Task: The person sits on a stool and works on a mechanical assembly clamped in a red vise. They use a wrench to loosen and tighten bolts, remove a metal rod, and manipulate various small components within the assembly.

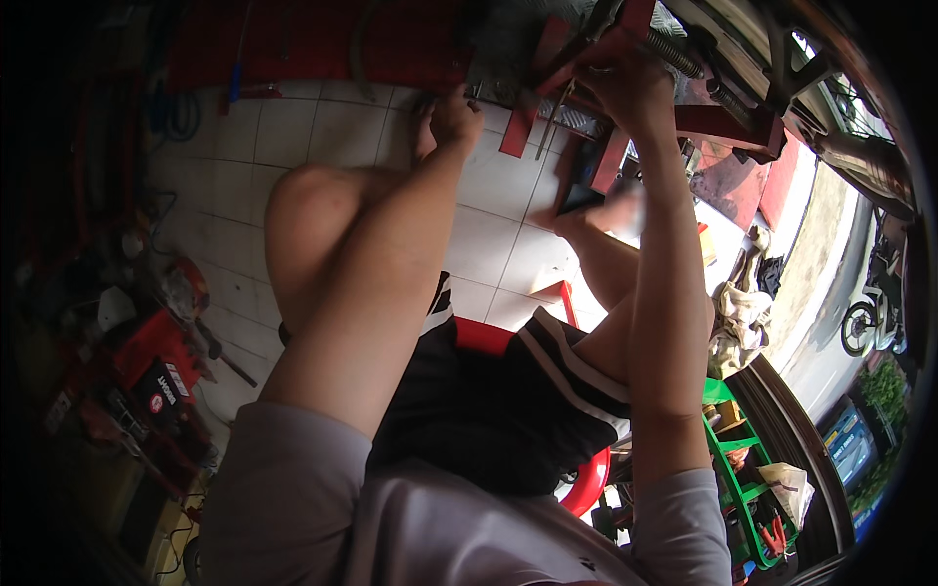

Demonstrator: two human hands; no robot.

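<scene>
My left hand [454, 122] is closed near the edge of a red metal platform [313, 44]; what its fingers hold, if anything, is hidden. My right hand [625, 88] is curled at a red steel frame [713, 127] beside a coil spring [674, 54]. A thin metal rod [549, 122] hangs just below its fingertips; I cannot make out what exactly the fingers grip. A blue-handled screwdriver [235, 83] lies on the red platform, to the left of my left hand.
My bare knees and feet are over white floor tiles [489, 234], with a red stool [586, 483] beneath me. Red tool equipment [147, 371] stands at left. At right are a green tool tray [743, 488], cloths [743, 322] and a scooter [870, 313] on the road outside.
</scene>
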